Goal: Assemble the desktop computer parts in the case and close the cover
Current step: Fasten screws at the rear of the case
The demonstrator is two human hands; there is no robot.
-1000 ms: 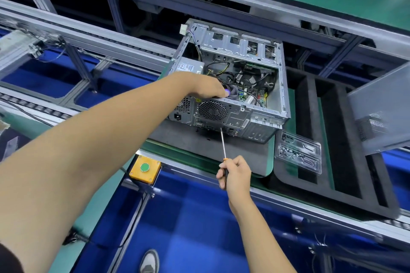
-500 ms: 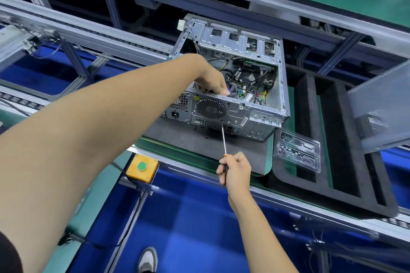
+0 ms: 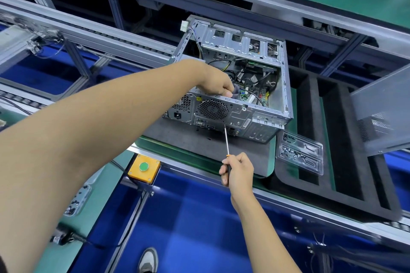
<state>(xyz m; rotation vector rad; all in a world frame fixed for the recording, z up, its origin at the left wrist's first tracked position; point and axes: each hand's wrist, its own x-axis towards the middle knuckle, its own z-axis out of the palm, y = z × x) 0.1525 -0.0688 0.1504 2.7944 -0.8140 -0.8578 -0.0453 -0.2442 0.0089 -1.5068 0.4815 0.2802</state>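
An open silver computer case point(image 3: 261, 115) lies on a grey mat point(image 3: 199, 142), its rear panel and round fan grille point(image 3: 212, 109) facing me. My left hand point(image 3: 218, 83) reaches over the top rear edge into the case, its fingers curled round a dark part point(image 3: 235, 90) just behind the fan grille. In my right hand point(image 3: 238, 169) I grip the orange-and-black handle of a screwdriver point(image 3: 226, 143). Its tip touches the rear panel just below the fan grille. The grey side cover point(image 3: 386, 113) leans at the right edge.
A clear plastic tray point(image 3: 299, 154) of screws lies right of the case on a black foam insert point(image 3: 310, 184). A yellow box with a green button point(image 3: 144, 168) hangs at the bench's front edge. Aluminium rails cross behind; the blue floor and my shoe point(image 3: 148, 259) show below.
The view has shifted slightly. My left hand has moved a little further along the rear edge into the case. The screwdriver stays against the rear panel.
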